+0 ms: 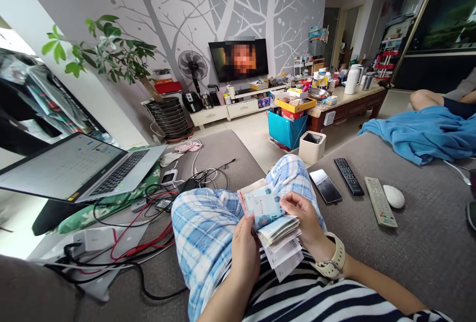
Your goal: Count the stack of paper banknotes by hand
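Observation:
A stack of banknotes [277,237] is spread between my two hands above my lap. My left hand [245,250] is closed around the stack's left side, with the thumb on top. Thumb and fingers of my right hand [303,218] pinch the right edge of a bluish-green note [265,209] that stands up from the stack. Behind that note, pinkish notes [242,195] show at the upper left. Folded notes and pale paper ends hang down toward my striped shirt [290,302]. A pale watch [332,257] is on my right wrist.
On the sofa [420,252] to my right lie a phone [326,186], a black remote [348,176], a light remote [380,202] and a white mouse [393,196]. At left are an open laptop [122,170] and tangled cables [148,242]. A person's leg [427,99] shows at far right.

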Action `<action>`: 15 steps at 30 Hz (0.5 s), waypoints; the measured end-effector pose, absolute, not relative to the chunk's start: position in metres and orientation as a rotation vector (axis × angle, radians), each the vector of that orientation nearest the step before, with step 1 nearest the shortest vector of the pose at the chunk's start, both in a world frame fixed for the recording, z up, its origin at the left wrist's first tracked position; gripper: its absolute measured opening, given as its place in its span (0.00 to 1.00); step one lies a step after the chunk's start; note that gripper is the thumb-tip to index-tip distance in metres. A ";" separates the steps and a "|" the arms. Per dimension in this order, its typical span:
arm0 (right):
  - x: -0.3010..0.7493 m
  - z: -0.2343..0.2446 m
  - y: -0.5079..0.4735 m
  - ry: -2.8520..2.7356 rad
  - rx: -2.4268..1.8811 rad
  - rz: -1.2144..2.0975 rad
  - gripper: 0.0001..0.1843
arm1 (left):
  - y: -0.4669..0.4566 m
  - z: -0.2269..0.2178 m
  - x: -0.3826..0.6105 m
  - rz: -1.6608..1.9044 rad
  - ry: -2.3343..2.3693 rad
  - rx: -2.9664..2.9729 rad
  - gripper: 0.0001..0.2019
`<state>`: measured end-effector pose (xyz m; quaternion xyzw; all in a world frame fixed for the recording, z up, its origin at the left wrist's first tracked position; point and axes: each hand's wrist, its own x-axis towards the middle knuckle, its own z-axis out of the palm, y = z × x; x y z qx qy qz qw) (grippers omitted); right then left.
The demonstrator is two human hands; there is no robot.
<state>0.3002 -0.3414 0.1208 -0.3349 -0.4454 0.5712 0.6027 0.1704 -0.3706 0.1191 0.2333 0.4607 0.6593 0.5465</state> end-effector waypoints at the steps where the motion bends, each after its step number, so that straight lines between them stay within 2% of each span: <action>1: 0.300 0.121 -0.342 -1.036 -0.780 1.316 0.12 | -0.370 0.120 0.171 1.570 1.100 0.555 0.08; 9: 0.300 0.122 -0.344 -1.054 -0.700 1.309 0.11 | -0.369 0.129 0.169 1.559 1.059 0.554 0.06; 15: 0.300 0.125 -0.348 -1.088 -0.633 1.316 0.19 | -0.368 0.129 0.167 1.536 1.024 0.475 0.08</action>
